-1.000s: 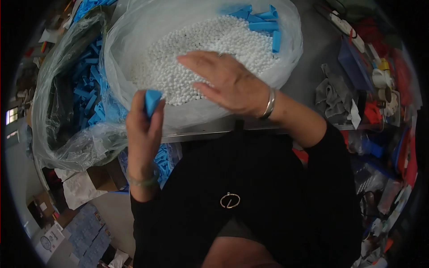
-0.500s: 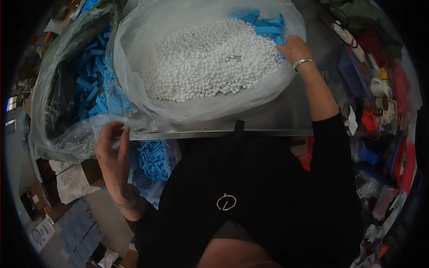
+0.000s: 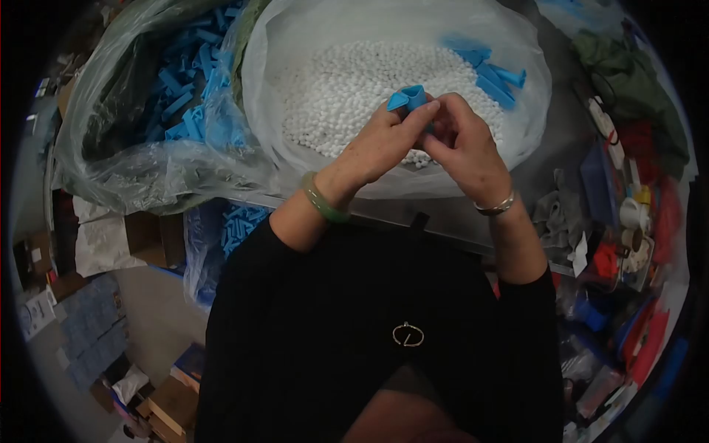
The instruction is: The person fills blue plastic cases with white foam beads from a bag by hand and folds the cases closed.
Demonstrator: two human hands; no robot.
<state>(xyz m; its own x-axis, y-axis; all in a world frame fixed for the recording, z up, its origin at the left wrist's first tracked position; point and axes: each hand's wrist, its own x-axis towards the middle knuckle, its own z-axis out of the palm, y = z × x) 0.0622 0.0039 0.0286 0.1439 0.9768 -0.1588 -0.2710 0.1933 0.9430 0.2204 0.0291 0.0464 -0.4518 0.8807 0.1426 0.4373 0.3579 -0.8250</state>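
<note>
My left hand (image 3: 385,140) is closed around a blue hollow tube piece (image 3: 408,97), its thumb pressed along the near side. The tube's angular open end points up and left. My right hand (image 3: 469,144) meets the left one, with thumb and fingers pinched at the tube's lower end, which is mostly hidden by the fingers. Both hands are above a clear plastic bag (image 3: 528,111) spread open on the metal table (image 3: 458,221). Many small white beads (image 3: 332,92) lie in the bag, and several similar blue pieces (image 3: 495,85) rest at its right side.
At left stands a plastic-lined sack (image 3: 88,159) full of blue pieces (image 3: 177,92). Below the table edge, another bag holds small blue pieces (image 3: 240,225). A grey cloth (image 3: 557,214) lies at right, beside a blue bin (image 3: 597,181) and assorted clutter. Cardboard boxes (image 3: 173,406) sit lower left.
My right hand has moved from the blue pieces at the bag's right side to the middle. My left hand has risen from the table edge, and both now meet at a blue tube piece.
</note>
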